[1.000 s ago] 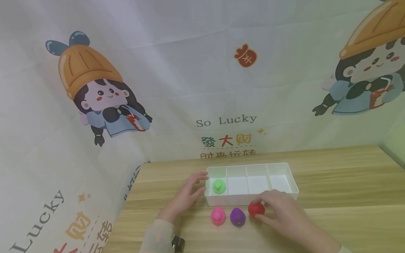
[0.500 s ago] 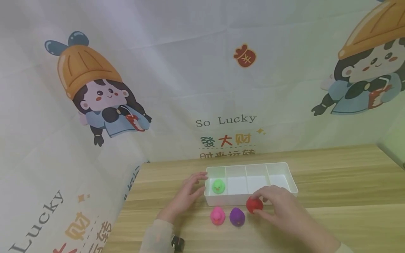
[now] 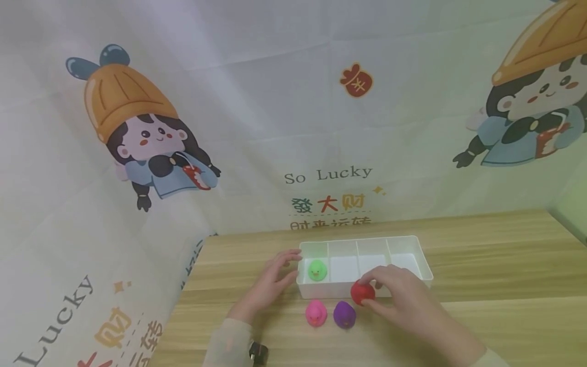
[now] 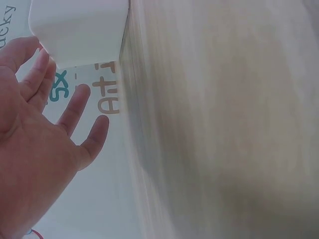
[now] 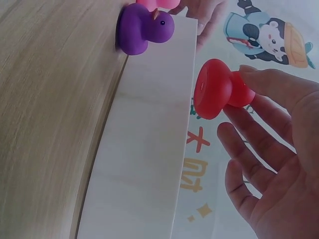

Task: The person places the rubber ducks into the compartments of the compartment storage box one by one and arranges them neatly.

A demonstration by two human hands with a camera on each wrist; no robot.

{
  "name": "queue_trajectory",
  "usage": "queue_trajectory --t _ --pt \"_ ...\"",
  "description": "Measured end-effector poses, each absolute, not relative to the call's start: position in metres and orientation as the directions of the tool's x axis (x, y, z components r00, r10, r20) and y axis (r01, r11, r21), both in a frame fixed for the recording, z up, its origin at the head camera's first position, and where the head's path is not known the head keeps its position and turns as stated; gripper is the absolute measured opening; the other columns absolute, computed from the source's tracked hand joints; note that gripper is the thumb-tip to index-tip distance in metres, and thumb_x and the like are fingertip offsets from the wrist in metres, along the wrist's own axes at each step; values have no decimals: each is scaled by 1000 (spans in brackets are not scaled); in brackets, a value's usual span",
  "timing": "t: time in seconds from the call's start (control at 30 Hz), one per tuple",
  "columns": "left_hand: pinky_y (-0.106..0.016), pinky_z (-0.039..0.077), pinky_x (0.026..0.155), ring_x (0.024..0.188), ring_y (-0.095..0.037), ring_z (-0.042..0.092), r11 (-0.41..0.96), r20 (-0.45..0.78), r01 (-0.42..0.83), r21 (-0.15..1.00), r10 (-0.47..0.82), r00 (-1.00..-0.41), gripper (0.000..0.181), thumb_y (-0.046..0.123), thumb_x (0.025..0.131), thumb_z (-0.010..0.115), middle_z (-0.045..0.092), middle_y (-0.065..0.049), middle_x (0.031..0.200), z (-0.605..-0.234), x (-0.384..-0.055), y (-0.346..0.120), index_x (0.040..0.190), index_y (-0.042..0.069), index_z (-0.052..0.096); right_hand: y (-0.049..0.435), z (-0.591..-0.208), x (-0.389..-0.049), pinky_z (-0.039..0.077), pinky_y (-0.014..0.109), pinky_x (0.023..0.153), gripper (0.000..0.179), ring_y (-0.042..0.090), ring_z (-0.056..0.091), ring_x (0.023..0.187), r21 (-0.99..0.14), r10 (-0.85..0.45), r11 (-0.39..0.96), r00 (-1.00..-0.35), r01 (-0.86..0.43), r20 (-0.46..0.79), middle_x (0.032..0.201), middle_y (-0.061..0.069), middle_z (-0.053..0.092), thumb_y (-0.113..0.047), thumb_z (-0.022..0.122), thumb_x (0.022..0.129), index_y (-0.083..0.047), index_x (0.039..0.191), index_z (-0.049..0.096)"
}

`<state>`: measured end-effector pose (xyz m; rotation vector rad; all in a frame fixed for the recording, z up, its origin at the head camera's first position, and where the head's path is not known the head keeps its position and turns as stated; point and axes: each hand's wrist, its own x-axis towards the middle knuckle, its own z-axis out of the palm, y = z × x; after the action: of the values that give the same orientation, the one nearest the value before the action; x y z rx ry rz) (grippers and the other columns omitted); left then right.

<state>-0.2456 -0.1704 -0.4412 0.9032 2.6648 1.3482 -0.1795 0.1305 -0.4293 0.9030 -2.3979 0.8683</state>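
Note:
Between thumb and fingers my right hand (image 3: 401, 293) pinches a red rubber duck (image 3: 362, 293) by its head. In the right wrist view the red duck (image 5: 213, 89) is raised off the table, its flat base level with the rim of the white divided tray (image 5: 144, 129). My left hand (image 3: 271, 280), fingers loosely spread, rests fingertips at the left end of the tray (image 3: 325, 291). A green rubber duck (image 3: 317, 270) sits in the tray's leftmost compartment. In front of the tray stand a pink duck (image 3: 316, 313) and a purple duck (image 3: 344, 315).
The tray stands on a wooden table (image 3: 495, 270). A white printed cloth (image 3: 257, 153) hangs behind and to the left. A small black object (image 3: 259, 352) lies by the left sleeve (image 3: 229, 341).
My right hand has moved left and up from the table with the red duck, to the tray's front wall. The left hand and the other ducks stay put.

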Motion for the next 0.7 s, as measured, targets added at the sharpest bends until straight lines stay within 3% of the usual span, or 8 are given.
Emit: queue_trajectory --t 0.27,0.7 --pt "-51 32 93 114 -34 38 456 238 486 745 499 -833 33 18 90 51 33 -10 136 -440 -244 -170 122 12 46 129 -430 -187 45 23 69 30 3 54 77 -364 -430 610 -680 -704 593 91 -18 59 -27 76 67 -22 94 62" --pt "-52 31 93 114 -35 38 472 230 486 736 501 -834 35 15 89 52 34 -10 136 -438 -243 -169 122 5 45 124 -426 -197 46 20 66 27 4 53 80 -406 -414 600 -702 -689 580 90 -17 60 -29 74 71 -22 93 62"
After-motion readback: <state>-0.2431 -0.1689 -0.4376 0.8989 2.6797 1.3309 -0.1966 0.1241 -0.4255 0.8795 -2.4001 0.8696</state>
